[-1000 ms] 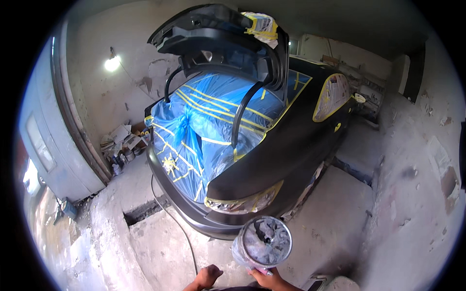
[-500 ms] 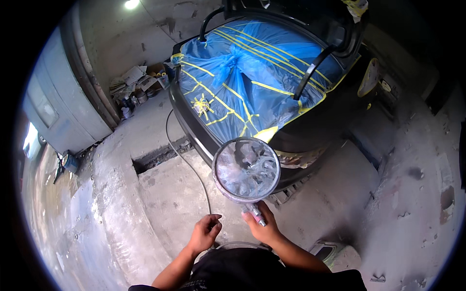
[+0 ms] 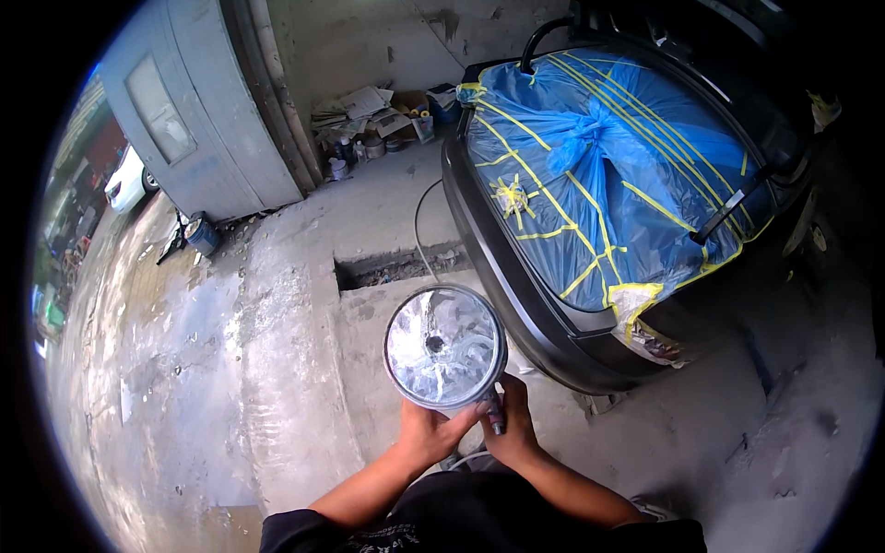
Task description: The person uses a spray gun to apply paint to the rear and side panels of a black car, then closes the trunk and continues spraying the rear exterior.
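Observation:
A paint spray gun [image 3: 498, 417], seen from above, is in front of my body with its round cup on top. The cup's lid [image 3: 444, 346] is smeared grey and white, with a dark spot near its middle. My right hand [image 3: 513, 435] is wrapped round the gun's handle. From the left, my left hand [image 3: 429, 433] grips the gun below the cup; its thumb reaches toward the handle, and the cup hides most of its fingers. A thin air hose [image 3: 472, 457] shows just below my hands.
Ahead on the right stands a dark car [image 3: 498, 295], its open rear masked by blue plastic sheeting [image 3: 553, 184] and yellow tape. A recessed pit [image 3: 396, 269] breaks the concrete floor. Papers and cans [image 3: 373, 115] lie by the wall, near a grey door [image 3: 198, 111] and a bucket [image 3: 201, 235].
My view has turned left, so the car sits farther right. My left hand, earlier apart from the spray gun, has come to it below the cup. The right hand keeps its hold.

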`<action>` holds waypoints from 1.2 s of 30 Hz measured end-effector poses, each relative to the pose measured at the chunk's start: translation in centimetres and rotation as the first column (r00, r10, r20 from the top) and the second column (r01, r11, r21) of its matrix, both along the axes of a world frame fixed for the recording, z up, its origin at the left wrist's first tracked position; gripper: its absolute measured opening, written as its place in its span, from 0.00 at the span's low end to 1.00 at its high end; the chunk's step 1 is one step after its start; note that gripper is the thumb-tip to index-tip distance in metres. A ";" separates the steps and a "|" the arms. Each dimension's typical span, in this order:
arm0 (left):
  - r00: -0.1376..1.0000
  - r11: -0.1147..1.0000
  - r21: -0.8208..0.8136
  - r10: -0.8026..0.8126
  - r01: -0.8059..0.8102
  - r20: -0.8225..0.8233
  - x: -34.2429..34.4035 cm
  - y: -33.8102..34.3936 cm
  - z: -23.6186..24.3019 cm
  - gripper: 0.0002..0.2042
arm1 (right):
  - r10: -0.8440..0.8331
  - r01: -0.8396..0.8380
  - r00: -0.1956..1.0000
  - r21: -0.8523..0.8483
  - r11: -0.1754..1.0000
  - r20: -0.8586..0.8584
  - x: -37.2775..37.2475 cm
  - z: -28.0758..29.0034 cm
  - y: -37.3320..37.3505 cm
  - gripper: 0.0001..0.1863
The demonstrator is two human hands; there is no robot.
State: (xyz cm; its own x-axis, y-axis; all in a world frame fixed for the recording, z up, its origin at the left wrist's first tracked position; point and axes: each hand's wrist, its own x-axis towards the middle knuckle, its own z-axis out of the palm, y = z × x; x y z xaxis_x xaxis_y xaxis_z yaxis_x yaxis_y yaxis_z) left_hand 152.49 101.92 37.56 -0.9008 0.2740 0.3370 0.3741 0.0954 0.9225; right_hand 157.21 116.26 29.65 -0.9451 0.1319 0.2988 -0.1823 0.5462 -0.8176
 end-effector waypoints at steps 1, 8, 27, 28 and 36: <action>0.999 1.000 0.012 0.014 -0.014 0.034 -0.4 -0.1 -0.1 0.23 | 0.001 0.000 1.000 0.018 1.000 -0.022 -0.7 -0.2 -0.6 0.32; 0.960 0.989 0.046 0.126 -0.141 0.251 -3.9 -1.8 -2.0 0.12 | 0.180 -0.169 0.972 0.086 0.982 -0.149 -5.6 -0.3 -3.2 0.37; 0.983 0.969 0.173 0.184 -0.178 -0.019 -13.9 -6.8 0.0 0.34 | 0.410 -0.429 0.892 -0.074 0.900 -0.191 -14.2 1.9 -4.8 0.27; 0.989 0.977 0.155 0.144 -0.146 0.018 -14.6 -7.6 0.2 0.36 | 0.406 -0.424 0.894 -0.071 0.903 -0.189 -14.6 1.7 -5.4 0.26; 0.998 0.992 0.122 0.025 -0.018 -0.054 -20.9 -14.5 -0.5 0.33 | 0.332 -0.323 0.943 -0.291 0.901 -0.019 -18.4 -0.2 -11.2 0.20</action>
State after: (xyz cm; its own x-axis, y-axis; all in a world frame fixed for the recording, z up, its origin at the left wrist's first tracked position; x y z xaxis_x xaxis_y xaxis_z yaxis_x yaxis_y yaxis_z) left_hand 131.57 87.37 37.07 -0.8851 0.2093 0.4157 0.4237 -0.0072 0.9058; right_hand 138.85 105.01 29.42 -0.9577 -0.1110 0.2653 -0.2832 0.2019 -0.9376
